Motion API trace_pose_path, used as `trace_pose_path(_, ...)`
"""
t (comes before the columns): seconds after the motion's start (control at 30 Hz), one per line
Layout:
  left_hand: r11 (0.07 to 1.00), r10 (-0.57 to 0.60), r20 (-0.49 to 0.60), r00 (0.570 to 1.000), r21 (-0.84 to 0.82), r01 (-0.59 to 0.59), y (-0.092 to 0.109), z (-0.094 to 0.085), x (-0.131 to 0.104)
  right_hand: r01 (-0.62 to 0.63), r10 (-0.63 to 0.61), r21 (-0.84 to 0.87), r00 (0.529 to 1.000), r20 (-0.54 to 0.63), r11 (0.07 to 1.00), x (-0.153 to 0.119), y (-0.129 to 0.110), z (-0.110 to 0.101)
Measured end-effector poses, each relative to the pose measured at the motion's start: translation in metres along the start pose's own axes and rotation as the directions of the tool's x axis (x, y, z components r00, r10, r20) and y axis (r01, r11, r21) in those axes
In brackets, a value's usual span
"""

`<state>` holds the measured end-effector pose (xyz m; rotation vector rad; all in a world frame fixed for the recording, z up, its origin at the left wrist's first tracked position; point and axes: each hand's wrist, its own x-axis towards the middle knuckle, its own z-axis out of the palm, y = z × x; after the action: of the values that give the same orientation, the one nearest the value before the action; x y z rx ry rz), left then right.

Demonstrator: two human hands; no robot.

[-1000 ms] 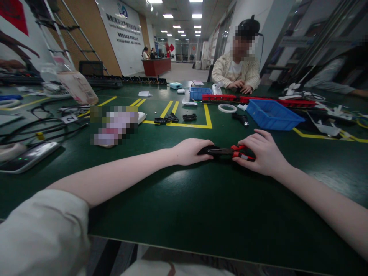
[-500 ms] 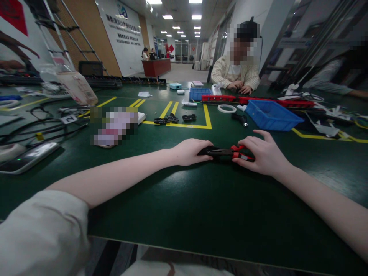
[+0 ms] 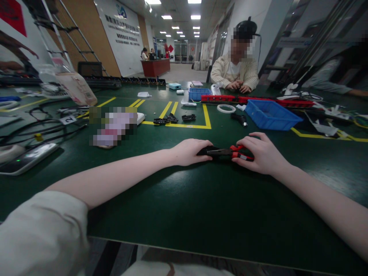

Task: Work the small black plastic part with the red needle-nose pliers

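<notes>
My left hand [image 3: 191,151] grips a small black part [image 3: 204,151] between thumb and fingers; its exact kind is not clear. Red-and-black needle-nose pliers [image 3: 241,156] are in my right hand [image 3: 261,154], their handles between thumb and fingers with the index finger raised. The pliers' metal jaws point left and meet the black part at my left fingertips. Whether the jaws bite on it cannot be made out. Beyond my hands, several black plastic pieces [image 3: 189,117] lie inside yellow tape lines.
A blue bin [image 3: 271,115] stands at right beyond my right hand, beside a black handled object [image 3: 239,119] and a white tape ring [image 3: 226,109]. To the left lie a phone [image 3: 115,130], black cables and a white-edged device [image 3: 28,158]. A person [image 3: 234,76] sits opposite.
My right index finger has lowered slightly, and the pliers and both hands hold nearly the same place. The view has shifted very slightly.
</notes>
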<state>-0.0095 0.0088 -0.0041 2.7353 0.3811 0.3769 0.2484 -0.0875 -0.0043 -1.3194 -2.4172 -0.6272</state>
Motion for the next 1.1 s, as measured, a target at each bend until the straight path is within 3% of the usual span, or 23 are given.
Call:
trace_pose_path(0.77, 1.0, -0.017, 0.013, 1.0, 0.007, 0.017, 0.0018, -0.0018, 0.0, -0.123, 0.109, 0.176, 0.99, 0.087, 0.977, -0.0013, 0.002, 0.0039)
trace_pose_path(1.1, 1.0, -0.001, 0.01, 1.0, 0.0, 0.001, -0.0003, -0.0016, -0.0001, -0.108, 0.103, 0.144, 0.994, 0.039, 0.984, -0.0009, 0.0015, 0.0051)
